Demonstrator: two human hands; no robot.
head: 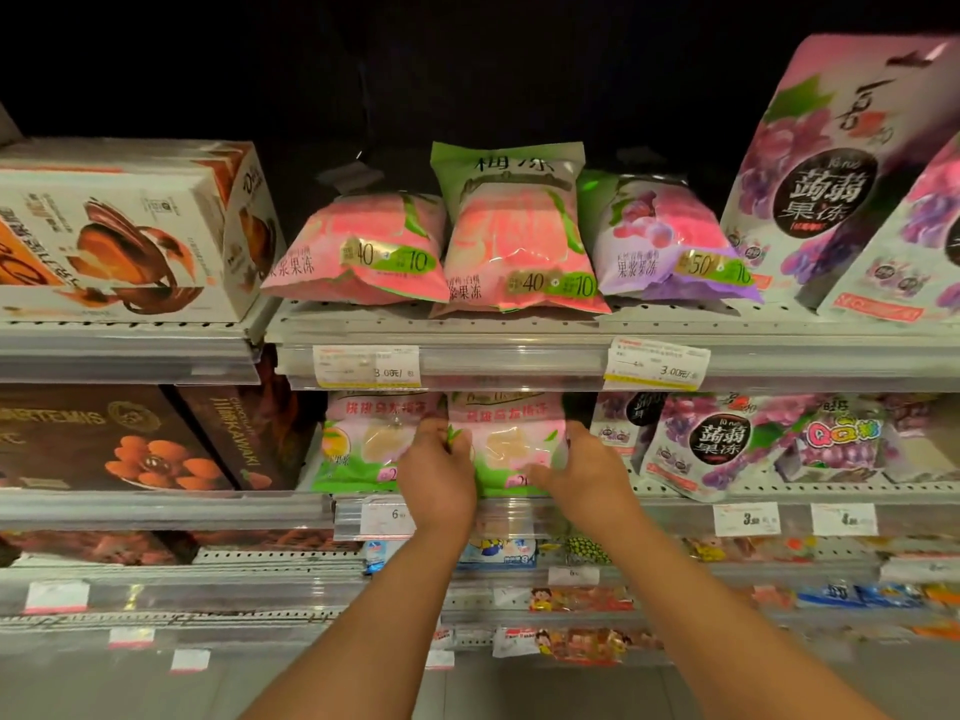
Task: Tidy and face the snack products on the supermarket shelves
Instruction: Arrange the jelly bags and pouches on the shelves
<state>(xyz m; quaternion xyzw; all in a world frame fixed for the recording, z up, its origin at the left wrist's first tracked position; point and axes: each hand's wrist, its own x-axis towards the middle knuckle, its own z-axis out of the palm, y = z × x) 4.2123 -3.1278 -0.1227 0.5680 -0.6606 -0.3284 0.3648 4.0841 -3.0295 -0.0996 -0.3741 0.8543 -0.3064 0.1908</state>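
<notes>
On the second shelf (675, 493) from the top, both hands hold one pink-and-green jelly bag (506, 444), which stands upright just right of a matching bag (358, 444). The left hand (439, 472) curls its fingers round the bag's left edge, and the right hand (582, 467) grips its right edge, thumb across the lower front. The step in hand looks like squaring this bag up. To do it well, the person should keep the hold light at the edges so the soft film does not crease, draw the base to the shelf lip, turn the printed face flat to the aisle, and leave it level with its neighbour without covering the price tag (387, 517) below, which reads 6. On the top shelf, pink bags (363, 246) show 40 and 10, and a purple bag (670, 241) shows 50; the tags beneath them read 3.00. The large grape pouch (831, 174) at the right carries "蒟蒻果冻", repeated on a smaller pouch (722, 444) below, beside a pack (841, 439) marked "QQ". A brown box (228, 433) at the left reads "KAWAKI".
</notes>
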